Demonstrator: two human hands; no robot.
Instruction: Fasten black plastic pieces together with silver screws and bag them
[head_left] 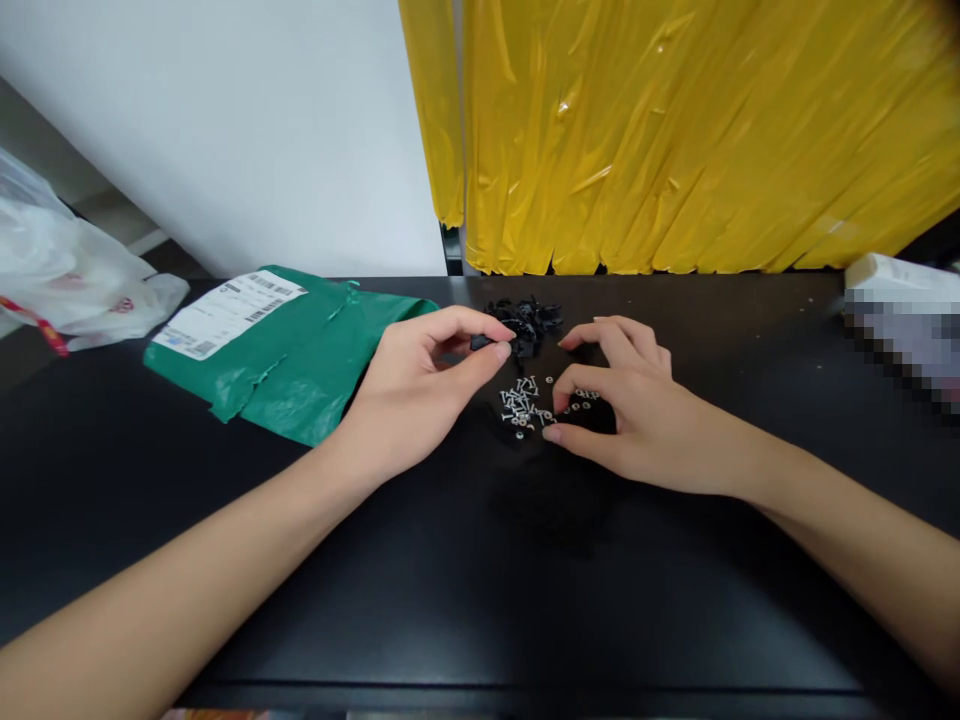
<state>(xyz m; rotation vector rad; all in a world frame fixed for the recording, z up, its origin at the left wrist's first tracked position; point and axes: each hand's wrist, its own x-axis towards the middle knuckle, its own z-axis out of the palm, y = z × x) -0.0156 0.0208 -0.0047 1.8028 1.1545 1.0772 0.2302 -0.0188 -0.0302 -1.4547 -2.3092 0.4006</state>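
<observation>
My left hand point(435, 375) is closed in a pinch, thumb and index fingertip together at the near-left edge of a heap of small black plastic pieces point(529, 318). A black piece shows between those fingers; its exact kind I cannot make out. Just nearer lies a loose pile of small silver screws point(519, 398). My right hand point(630, 410) reaches in from the right over this pile, fingers curved and apart, thumb and index tips on either side of the pile's right edge. Several small nuts point(586, 405) lie partly hidden beneath its fingers.
A torn green mailing bag point(300, 350) with a white label lies left of my left hand. Farther left is a white plastic bag point(82, 270). A white box point(900, 300), partly blurred, sits at the right. Yellow plastic sheeting point(675, 130) hangs behind the black table point(525, 600).
</observation>
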